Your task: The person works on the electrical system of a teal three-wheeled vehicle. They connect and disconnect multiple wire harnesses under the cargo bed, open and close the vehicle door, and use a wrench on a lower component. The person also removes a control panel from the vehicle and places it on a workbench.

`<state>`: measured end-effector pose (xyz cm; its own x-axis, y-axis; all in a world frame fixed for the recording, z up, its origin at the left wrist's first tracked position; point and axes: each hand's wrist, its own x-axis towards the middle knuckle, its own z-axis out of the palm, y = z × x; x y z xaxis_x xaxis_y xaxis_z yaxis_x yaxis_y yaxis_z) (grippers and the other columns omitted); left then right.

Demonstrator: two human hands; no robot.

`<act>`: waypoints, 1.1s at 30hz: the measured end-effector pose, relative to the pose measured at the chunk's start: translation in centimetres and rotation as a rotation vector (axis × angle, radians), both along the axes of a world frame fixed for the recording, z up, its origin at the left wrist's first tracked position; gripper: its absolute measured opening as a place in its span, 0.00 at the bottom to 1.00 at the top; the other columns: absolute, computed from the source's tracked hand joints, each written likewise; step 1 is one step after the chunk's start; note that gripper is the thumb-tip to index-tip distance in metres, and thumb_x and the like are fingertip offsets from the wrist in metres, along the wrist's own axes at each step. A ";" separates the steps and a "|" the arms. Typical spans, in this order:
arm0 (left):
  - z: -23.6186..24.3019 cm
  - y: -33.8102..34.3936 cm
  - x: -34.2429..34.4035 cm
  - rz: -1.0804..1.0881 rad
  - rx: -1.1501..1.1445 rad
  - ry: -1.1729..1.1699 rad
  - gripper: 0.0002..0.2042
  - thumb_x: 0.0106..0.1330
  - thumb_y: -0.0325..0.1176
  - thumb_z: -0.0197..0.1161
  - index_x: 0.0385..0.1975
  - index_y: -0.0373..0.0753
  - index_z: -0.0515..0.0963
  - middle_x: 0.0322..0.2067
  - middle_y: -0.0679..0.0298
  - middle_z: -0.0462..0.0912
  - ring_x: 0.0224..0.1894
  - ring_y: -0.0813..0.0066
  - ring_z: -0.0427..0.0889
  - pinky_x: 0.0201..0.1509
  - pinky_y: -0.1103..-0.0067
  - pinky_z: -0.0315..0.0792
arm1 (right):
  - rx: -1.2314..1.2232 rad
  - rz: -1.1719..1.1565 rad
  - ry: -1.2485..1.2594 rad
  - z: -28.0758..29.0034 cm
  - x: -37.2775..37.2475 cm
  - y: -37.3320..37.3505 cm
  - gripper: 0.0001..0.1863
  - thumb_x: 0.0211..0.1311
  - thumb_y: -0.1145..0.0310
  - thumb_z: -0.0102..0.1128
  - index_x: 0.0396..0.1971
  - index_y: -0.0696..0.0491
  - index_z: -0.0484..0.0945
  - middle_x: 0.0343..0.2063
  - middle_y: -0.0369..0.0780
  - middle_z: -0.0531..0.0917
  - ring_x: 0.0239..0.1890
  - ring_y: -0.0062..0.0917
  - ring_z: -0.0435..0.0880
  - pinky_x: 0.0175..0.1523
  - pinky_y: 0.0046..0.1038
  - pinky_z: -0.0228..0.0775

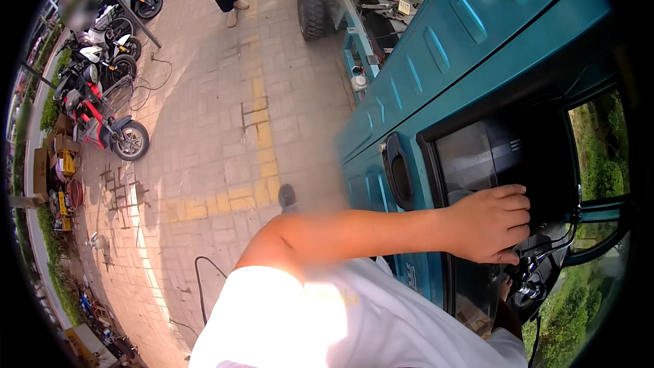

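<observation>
The left hand (489, 225) hangs palm-down, fingers slightly spread, at the side window of a teal vehicle (436, 27) — whether it holds anything, I cannot tell. The handlebar (529, 291) sits just beside it; the right hand (506, 287), mostly hidden, is near that — its grip unclear.
</observation>
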<state>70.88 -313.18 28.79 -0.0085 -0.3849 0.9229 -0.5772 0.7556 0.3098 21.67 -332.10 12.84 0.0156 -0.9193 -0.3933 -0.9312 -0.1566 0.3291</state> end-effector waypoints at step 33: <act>-2.0 -1.9 -3.0 0.189 -0.135 0.038 0.14 0.45 0.42 0.65 0.08 0.43 0.70 0.14 0.69 0.66 0.23 0.70 0.67 0.32 0.73 0.58 | -0.201 0.338 -0.434 -1.5 12.2 -0.3 0.17 0.57 0.60 0.56 0.41 0.56 0.75 0.37 0.46 0.79 0.41 0.39 0.79 0.45 0.34 0.72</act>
<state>67.86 -315.07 26.83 0.0880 -0.2490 0.9645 -0.7021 0.6714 0.2374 33.87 -332.44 11.31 0.4420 -0.8910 -0.1032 -0.8965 -0.4427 -0.0173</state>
